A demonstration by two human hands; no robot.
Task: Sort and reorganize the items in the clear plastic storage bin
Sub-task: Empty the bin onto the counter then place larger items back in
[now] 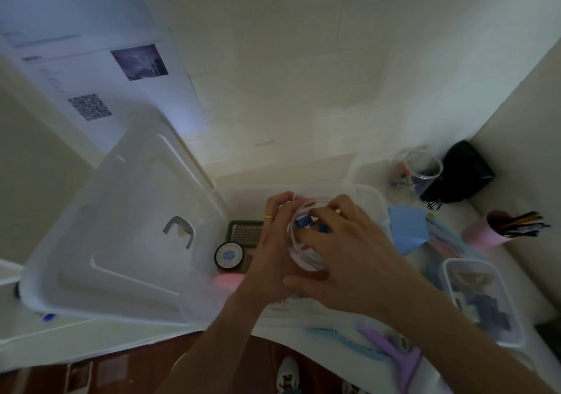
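A small clear round jar (306, 257) sits tilted between both hands above the clear plastic storage bin (368, 194). My left hand (273, 241), with a gold ring, grips the jar's left side. My right hand (343, 251) reaches over the jar's mouth, its fingertips down among small blue pieces (303, 221) inside; whether they pinch one I cannot tell. The bin's big white lid (121, 235) leans at the left.
In the bin lie a green mesh basket (244, 231), a round black-rimmed tin (229, 255) and blue paper (406, 226). A clear jar (417, 175), a black pouch (464, 175) and a pink pen cup (491, 229) stand at right. A lidded clear box (479, 299), a blue comb (343, 340) and a purple tool (394, 351) lie near.
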